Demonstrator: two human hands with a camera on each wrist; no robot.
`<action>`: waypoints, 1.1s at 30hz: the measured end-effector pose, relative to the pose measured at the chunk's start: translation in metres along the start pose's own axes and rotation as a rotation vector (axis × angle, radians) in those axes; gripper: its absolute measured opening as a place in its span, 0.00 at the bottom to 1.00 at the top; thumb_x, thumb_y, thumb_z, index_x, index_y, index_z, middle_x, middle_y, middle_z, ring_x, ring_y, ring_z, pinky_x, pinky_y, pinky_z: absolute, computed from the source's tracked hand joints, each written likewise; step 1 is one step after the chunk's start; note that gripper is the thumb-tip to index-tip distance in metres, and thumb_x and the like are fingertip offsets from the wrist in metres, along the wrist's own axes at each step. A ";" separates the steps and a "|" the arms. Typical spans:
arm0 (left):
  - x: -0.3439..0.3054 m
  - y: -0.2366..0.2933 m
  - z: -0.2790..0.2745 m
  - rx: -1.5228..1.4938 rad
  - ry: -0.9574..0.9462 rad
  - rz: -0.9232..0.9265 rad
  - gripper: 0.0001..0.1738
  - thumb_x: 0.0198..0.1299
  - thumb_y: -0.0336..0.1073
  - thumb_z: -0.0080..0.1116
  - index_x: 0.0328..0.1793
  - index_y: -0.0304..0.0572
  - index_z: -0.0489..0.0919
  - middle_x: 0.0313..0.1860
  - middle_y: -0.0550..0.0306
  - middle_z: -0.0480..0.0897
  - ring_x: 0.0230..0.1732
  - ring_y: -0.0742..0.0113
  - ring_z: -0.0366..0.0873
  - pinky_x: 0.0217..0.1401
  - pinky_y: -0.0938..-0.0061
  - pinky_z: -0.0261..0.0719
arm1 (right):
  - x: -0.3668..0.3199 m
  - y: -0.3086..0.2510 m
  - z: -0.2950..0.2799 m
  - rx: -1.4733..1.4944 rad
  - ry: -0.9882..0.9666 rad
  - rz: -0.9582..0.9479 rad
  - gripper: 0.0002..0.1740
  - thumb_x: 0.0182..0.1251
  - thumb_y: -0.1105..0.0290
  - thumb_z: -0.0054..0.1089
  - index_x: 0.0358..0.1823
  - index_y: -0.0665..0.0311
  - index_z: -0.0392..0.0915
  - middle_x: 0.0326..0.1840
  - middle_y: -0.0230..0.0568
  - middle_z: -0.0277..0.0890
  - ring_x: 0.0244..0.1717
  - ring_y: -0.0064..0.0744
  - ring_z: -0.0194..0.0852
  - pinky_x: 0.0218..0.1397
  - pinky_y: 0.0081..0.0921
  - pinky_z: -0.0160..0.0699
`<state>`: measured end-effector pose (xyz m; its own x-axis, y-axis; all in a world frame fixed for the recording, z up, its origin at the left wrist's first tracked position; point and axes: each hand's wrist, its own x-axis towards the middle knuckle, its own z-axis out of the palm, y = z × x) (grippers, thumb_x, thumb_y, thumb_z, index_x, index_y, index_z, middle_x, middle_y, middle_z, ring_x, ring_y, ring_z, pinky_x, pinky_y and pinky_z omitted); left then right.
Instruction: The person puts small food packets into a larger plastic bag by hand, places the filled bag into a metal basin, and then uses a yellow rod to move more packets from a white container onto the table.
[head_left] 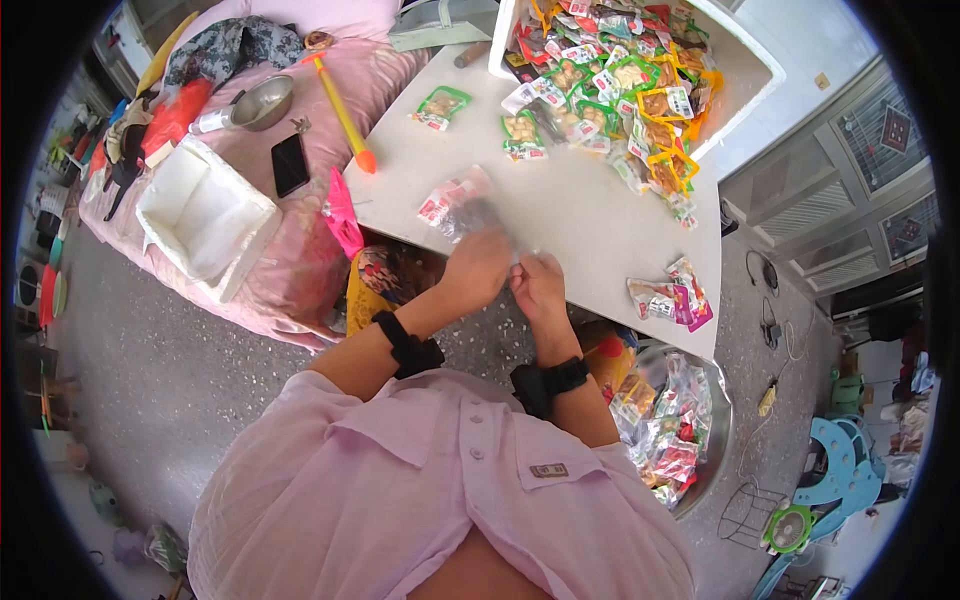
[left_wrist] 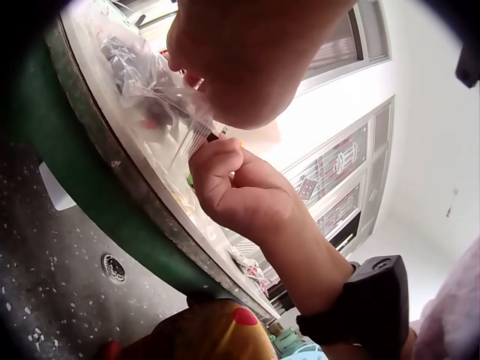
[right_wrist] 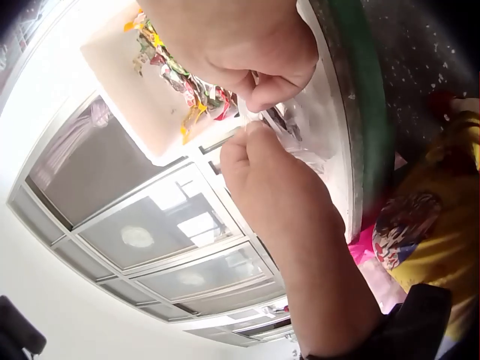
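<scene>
The left hand [head_left: 478, 268] and right hand [head_left: 540, 288] meet at the near edge of the pale table [head_left: 390, 185], just beside each other. The fingers of both are curled well in, each hand pinching the near end of a clear plastic bag [head_left: 470, 212]; the fingertips are partly hidden, so the finer grip is hard to tell. The bag reaches away from them to the far left, lying on the tabletop with something dark and a red-and-white label showing (blur hides what the dark part is). Resting there, its weight seems borne by the table, which probably leaves the 2 hands free for fine work on the plastic.

At the far right, a white foam box [head_left: 748, 75] appears tipped toward the person, letting a heap of colourful packets [head_left: 620, 90] spill onto the table, likely to keep them within reach. 2 green-edged packets, 1 farther left [head_left: 440, 107] and 1 close to the heap [head_left: 523, 137], lie flat. A few purple-edged packets [head_left: 690, 300] sit apart at the near right corner, perhaps set aside as another kind. Below that corner, a metal basin [head_left: 724, 440] gathers more wrapped pieces [head_left: 665, 430], its high wall presumably keeping them together.
</scene>
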<state>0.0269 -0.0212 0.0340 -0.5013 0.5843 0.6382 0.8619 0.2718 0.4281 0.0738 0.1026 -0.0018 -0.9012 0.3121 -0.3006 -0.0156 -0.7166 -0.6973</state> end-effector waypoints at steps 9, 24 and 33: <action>-0.003 -0.022 0.013 -0.049 -0.131 0.119 0.07 0.42 0.28 0.50 0.29 0.35 0.70 0.37 0.48 0.74 0.44 0.47 0.70 0.50 0.60 0.66 | 0.026 0.023 0.017 0.163 0.081 -0.038 0.07 0.52 0.84 0.39 0.32 0.70 0.65 0.32 0.41 0.69 0.33 0.33 0.71 0.34 0.27 0.74; -0.039 -0.029 -0.001 0.352 -0.056 0.156 0.22 0.35 0.33 0.59 0.43 0.45 0.73 0.53 0.53 0.68 0.55 0.53 0.63 0.58 0.57 0.58 | -0.007 -0.017 -0.024 -0.575 0.236 -0.268 0.13 0.55 0.73 0.50 0.42 0.66 0.66 0.32 0.36 0.69 0.30 0.24 0.69 0.28 0.18 0.67; -0.010 -0.040 -0.030 0.112 -0.035 0.206 0.10 0.43 0.27 0.52 0.36 0.40 0.74 0.47 0.50 0.72 0.51 0.51 0.67 0.53 0.61 0.64 | 0.000 -0.019 -0.028 -1.235 0.059 -0.770 0.24 0.48 0.73 0.54 0.49 0.72 0.63 0.48 0.54 0.65 0.49 0.47 0.64 0.54 0.30 0.63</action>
<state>-0.0044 -0.0605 0.0295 -0.3128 0.6618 0.6813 0.9498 0.2261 0.2163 0.0859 0.1337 -0.0065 -0.8228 0.4097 0.3939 -0.0749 0.6089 -0.7897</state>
